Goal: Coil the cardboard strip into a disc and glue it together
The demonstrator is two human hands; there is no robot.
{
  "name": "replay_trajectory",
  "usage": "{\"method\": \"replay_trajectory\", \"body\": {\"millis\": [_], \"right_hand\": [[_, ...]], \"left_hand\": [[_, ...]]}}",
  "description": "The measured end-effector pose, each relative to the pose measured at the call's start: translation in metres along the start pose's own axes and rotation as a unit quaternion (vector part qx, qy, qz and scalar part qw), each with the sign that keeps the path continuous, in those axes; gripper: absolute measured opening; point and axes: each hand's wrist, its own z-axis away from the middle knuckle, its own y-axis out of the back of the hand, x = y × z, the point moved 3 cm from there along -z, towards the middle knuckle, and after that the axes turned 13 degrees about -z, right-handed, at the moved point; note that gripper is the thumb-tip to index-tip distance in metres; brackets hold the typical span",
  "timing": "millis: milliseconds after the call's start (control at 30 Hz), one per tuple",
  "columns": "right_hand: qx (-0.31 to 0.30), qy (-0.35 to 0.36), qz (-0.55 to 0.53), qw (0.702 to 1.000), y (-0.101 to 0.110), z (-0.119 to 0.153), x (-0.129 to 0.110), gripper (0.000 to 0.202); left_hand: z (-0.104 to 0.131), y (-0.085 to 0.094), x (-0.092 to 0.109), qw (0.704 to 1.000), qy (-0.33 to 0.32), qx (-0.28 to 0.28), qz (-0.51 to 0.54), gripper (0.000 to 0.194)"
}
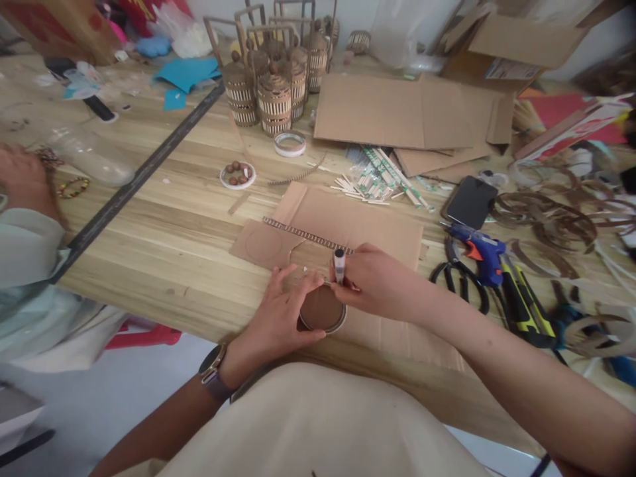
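My right hand (365, 275) is closed round a marker pen (339, 265), its dark end pointing up. The pen's lower end is hidden by my fingers, at the upper right rim of a round brown disc with a raised edge (322, 309). My left hand (288, 301) grips this disc, fingers along its upper left side and thumb at the bottom edge. The disc lies on cardboard (377, 331) near the table's front edge. A smaller cardboard piece (263, 244) with a drawn circle lies to the upper left. A dark notched strip (308, 235) crosses the cardboard just beyond my hands.
Several small bamboo lanterns (275, 99) stand at the back. A lid of brown beads (237, 175) and a tape roll (289, 144) lie ahead. Pliers (460, 275), a glue gun (479, 252), a cutter (527, 305) and a phone (471, 201) are right. Another person's hand (24, 179) rests left.
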Motion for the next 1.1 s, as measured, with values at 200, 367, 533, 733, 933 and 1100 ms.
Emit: {"method": "replay_trajectory", "body": {"millis": [200, 367, 533, 733, 933, 1100], "right_hand": [[0.170, 0.044, -0.117, 0.977, 0.005, 0.032, 0.001, 0.012], [0.222, 0.041, -0.220, 0.949, -0.030, 0.058, 0.012, 0.009], [0.237, 0.034, -0.255, 0.937, -0.054, 0.058, 0.021, 0.010], [0.221, 0.063, -0.259, 0.938, -0.055, 0.047, 0.018, 0.008], [0.227, 0.065, -0.242, 0.941, -0.054, 0.046, 0.020, 0.009], [0.242, 0.092, -0.129, 0.957, -0.048, 0.055, 0.015, 0.010]], "left_hand": [[0.000, 0.003, -0.001, 1.000, -0.004, -0.008, 0.011, 0.103], [-0.002, 0.005, -0.001, 1.000, -0.007, -0.011, 0.022, 0.108], [-0.002, 0.007, 0.000, 1.000, -0.009, 0.002, 0.013, 0.113], [-0.001, 0.006, 0.000, 1.000, -0.010, 0.002, 0.008, 0.110], [-0.002, 0.007, 0.001, 1.000, 0.000, -0.008, 0.011, 0.108], [-0.003, 0.006, 0.001, 1.000, 0.000, -0.015, 0.010, 0.109]]}}
